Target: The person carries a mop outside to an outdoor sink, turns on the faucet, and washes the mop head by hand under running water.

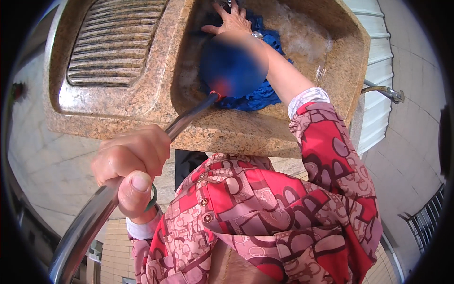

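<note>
My left hand point(133, 163) is closed around a shiny metal pole point(83, 227). The pole slants from the lower left over the sink's front edge, and a red band point(217, 95) shows at its far end. That end meets bunched blue cloth point(257, 99), possibly a mop head, lying in the basin of a speckled stone sink point(230, 133). A round blurred patch hides much of the cloth. Above it, my right hand point(232, 23) reaches to the back of the basin with fingers spread. A small metal fitting point(228, 3) shows at its fingertips; contact is unclear.
A ribbed washboard point(115, 46) is moulded into the sink's left side. Suds and water point(301, 35) lie on the basin floor. Right of the sink are a metal tap point(385, 92) and white corrugated panel point(369, 71). Paved floor point(415, 117) surrounds it.
</note>
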`<state>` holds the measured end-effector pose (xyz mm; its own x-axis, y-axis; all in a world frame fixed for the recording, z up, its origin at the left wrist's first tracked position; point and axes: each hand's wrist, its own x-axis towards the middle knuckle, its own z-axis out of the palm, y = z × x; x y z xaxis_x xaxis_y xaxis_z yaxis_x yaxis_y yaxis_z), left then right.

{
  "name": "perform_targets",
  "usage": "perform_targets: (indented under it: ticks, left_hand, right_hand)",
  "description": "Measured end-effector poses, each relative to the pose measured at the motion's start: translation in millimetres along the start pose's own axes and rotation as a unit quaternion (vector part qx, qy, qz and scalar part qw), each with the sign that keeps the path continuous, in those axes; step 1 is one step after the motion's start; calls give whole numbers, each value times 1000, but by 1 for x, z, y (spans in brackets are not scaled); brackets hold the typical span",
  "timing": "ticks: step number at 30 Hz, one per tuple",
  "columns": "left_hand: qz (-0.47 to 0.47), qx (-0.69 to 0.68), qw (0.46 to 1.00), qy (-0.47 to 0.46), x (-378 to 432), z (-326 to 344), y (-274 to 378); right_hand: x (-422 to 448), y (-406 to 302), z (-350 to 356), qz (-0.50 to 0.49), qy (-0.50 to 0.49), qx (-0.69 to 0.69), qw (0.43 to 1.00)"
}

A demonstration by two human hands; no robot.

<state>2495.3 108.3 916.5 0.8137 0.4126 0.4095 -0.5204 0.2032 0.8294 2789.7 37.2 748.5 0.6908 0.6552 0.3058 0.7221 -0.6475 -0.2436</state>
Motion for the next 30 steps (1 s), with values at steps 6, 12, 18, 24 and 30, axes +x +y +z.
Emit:
perform_targets:
  ticks: [6,12,18,24,30]
  left_hand:
    - [-22,12,1000,-4,-2,-8,-9]
    - [2,7,999,-51,-2,-1,-5]
    - [10,5,996,-88,-5,5,-5]
    - [7,11,997,-80,-10,1,2]
    - [9,81,947,311,-18,18,-24]
  right_hand:
    - [-49,-1,3,-189,-179,11,965]
    - [-73,33,48,-389,-38,245,887]
    - [-24,72,90,-329,42,-269,904]
    - [-84,28,75,-394,6,11,919]
    - [1,48,38,124,74,86,986]
